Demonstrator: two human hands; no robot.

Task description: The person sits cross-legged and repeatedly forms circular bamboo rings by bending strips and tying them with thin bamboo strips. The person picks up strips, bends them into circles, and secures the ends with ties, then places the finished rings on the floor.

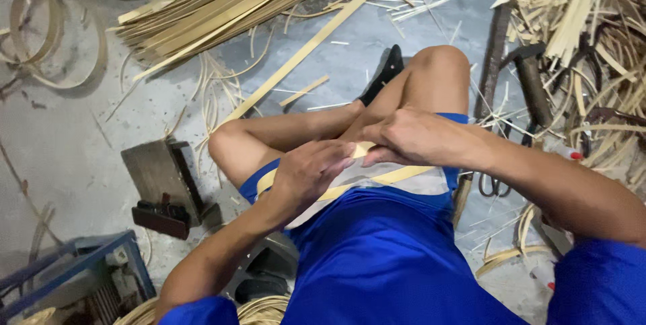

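Note:
I sit cross-legged on the floor in blue clothes. My left hand [311, 171] and my right hand [412, 138] meet over my lap, both closed on a thin yellow bamboo strip [402, 175] bent into a loop. The strip curves from under my left hand across my shorts to the right, and its short end shows between the two hands. A pale cloth lies on my lap beneath the strip.
A bundle of long bamboo strips [222, 2] lies at the top left, with one long strip [316, 39] running toward my knee. Coiled strips [40, 29] sit far left. A wooden block [165, 173], a dark tool [161, 217], scissors [494, 180] and scrap pieces [579, 35] surround me.

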